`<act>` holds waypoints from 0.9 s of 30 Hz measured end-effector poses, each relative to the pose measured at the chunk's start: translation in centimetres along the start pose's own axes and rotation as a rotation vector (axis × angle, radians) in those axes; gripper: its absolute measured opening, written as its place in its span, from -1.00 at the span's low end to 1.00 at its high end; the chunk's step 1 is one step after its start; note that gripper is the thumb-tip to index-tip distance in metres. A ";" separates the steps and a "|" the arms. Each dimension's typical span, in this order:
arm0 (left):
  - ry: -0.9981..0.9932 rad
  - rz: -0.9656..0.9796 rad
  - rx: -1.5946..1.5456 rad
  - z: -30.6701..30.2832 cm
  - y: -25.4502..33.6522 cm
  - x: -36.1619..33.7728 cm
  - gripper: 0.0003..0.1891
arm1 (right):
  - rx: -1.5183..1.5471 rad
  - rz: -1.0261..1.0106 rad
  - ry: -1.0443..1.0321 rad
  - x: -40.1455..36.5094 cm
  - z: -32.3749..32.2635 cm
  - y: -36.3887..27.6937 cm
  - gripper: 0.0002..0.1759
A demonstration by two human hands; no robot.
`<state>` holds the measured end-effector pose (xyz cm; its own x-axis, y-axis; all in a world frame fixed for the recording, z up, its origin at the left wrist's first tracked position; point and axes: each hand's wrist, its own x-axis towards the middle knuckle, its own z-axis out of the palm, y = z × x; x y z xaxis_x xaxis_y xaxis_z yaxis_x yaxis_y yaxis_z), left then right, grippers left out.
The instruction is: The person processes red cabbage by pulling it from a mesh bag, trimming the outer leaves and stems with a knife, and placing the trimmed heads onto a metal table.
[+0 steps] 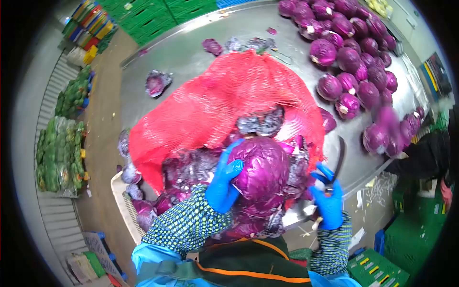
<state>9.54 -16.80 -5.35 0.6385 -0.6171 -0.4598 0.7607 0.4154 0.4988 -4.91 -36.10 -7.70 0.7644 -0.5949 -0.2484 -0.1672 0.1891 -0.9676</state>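
My left hand [224, 184], in a blue glove, is wrapped round the left side of a large red cabbage [260, 167]. In my right hand [330, 198], also gloved in blue, is a knife [341, 158] with a dark curved blade pointing up and away from me. The knife is to the right of the cabbage and apart from it. Loose outer cabbage leaves [189, 167] lie around and under the cabbage. Just beyond, a red mesh sack [215, 103] is spread over the metal table [129, 91].
Many trimmed red cabbages [348, 60] are heaped at the table's right. A pale crate [125, 205] with leaves stands at the near left. Green crates [141, 21] are stacked behind the table. Part of another person in dark clothing [425, 155] shows at the right edge.
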 end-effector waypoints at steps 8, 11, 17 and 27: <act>0.107 0.131 -0.001 0.6 -1.4 0.7 -0.35 | 0.166 0.236 0.010 3.0 1.3 -2.9 -0.84; -0.014 -0.165 -0.288 1.1 -1.3 0.4 -0.35 | 0.544 0.278 0.052 7.5 -3.8 3.7 -0.78; -0.104 -0.181 -0.038 5.3 -4.6 3.1 -0.21 | 0.793 0.069 -0.272 4.3 -2.6 1.4 -0.35; -0.012 -0.133 2.709 -6.6 19.0 11.5 -0.64 | 0.685 -0.298 0.353 19.1 -22.2 -2.0 -0.47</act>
<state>32.13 -11.62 -5.97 0.6243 -0.5652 -0.5392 -0.7325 -0.6633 -0.1529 -3.80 -65.22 -11.55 0.4569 -0.8843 -0.0957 0.5157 0.3510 -0.7815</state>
